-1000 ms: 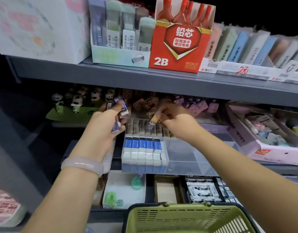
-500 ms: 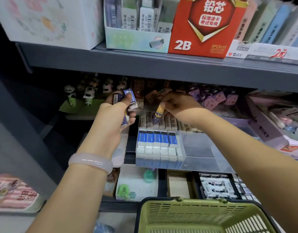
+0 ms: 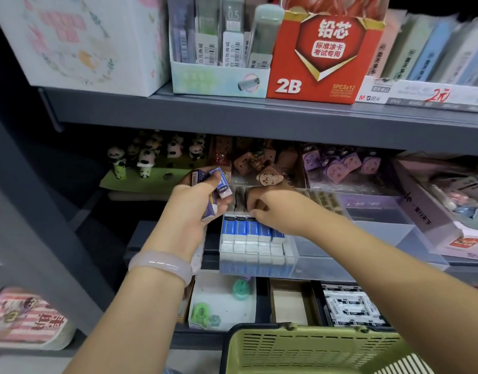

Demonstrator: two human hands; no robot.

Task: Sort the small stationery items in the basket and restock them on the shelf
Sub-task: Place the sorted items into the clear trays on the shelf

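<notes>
**Hands at the eraser tray, middle shelf**

At the centre of the frame the left hand [image 3: 190,209] grips a small bunch of erasers [image 3: 221,184] in blue and white sleeves, fingers curled round them; at least three show, one sticking up above the thumb and one poking out below the palm. A pale bracelet [image 3: 160,265] sits on that wrist.

Just to the right, the right hand [image 3: 279,210] reaches over a clear tray [image 3: 367,255] on the middle shelf. Its fingers are bent down at the back edge of a row of blue-and-white erasers [image 3: 252,234] standing side by side in the tray's left part, fingertips touching their tops. Whether it pinches anything there cannot be told, since the fingers hide the spot. The right part of the tray shows bare plastic.

Behind the hands, toward the back of the shelf, stand panda figures [image 3: 146,163] on a green card at left, brown toast-shaped pieces [image 3: 269,178] in the middle and purple ones [image 3: 340,166] to the right.

On the upper shelf [image 3: 259,117] a red box marked 2B [image 3: 321,58] stands beside a pale box of lead tubes [image 3: 219,79].

At the bottom right of the frame the rim of a green basket [image 3: 313,346] shows; its contents are out of view.
</notes>
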